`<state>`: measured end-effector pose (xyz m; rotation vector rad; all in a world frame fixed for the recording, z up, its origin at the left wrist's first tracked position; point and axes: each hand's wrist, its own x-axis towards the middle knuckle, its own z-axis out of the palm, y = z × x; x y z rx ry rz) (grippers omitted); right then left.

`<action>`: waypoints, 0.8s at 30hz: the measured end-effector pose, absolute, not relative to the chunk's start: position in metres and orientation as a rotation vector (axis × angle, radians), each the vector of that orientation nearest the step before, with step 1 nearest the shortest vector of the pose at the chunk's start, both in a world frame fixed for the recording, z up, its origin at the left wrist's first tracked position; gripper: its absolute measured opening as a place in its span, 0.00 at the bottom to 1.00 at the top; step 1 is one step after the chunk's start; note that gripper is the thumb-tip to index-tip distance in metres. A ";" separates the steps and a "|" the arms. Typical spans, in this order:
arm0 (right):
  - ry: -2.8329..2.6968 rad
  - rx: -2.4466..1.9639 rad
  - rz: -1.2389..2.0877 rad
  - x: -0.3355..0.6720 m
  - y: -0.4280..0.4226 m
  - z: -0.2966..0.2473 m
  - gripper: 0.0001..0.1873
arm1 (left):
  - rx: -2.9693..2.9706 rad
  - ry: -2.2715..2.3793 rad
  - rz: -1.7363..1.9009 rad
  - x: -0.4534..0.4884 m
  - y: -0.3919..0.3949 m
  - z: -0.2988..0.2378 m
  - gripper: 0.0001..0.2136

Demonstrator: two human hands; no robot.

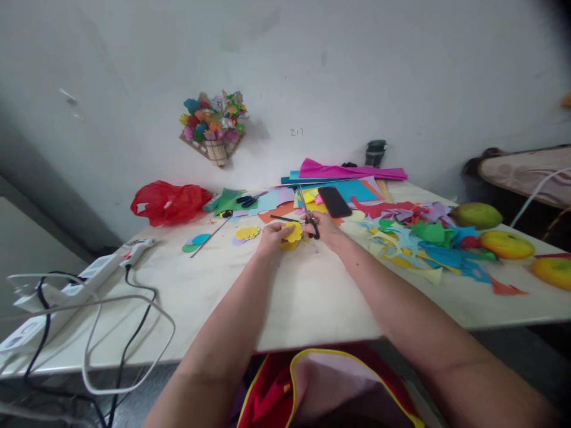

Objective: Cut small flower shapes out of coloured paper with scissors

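Scissors [316, 228]: two, one held, one beyond left hand [271, 238]
Fruits [507, 244]: three, right of right hand [328, 229]
Left hand: pinching yellow paper flower [293, 232] between hands, arm outstretched
Right hand: gripping scissors, blades pointing away

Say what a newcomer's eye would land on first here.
Probably the multicoloured flower bouquet hanging on the pale wall, then the crumpled red bag below it to the left. At the centre, the left hand holds a yellow scalloped paper piece and the right hand holds scissors. On the right, bright paper scraps spread across the table beside three fruits.
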<state>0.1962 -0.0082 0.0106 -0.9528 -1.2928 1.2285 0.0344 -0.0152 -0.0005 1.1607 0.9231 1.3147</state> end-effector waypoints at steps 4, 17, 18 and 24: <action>-1.275 -0.957 1.220 0.196 -0.006 0.010 0.16 | 1.153 0.920 1.276 0.033 -0.015 -0.002 0.18; -1.342 -0.994 1.227 0.198 -0.010 0.011 0.14 | 1.137 0.826 1.263 0.033 -0.019 0.001 0.17; -1.354 -0.986 1.236 0.199 -0.009 0.010 0.14 | 1.137 0.814 1.265 0.032 -0.019 0.001 0.17; -1.525 -0.948 1.319 0.208 -0.004 0.006 0.14 | 1.153 0.760 1.262 0.029 -0.015 -0.002 0.16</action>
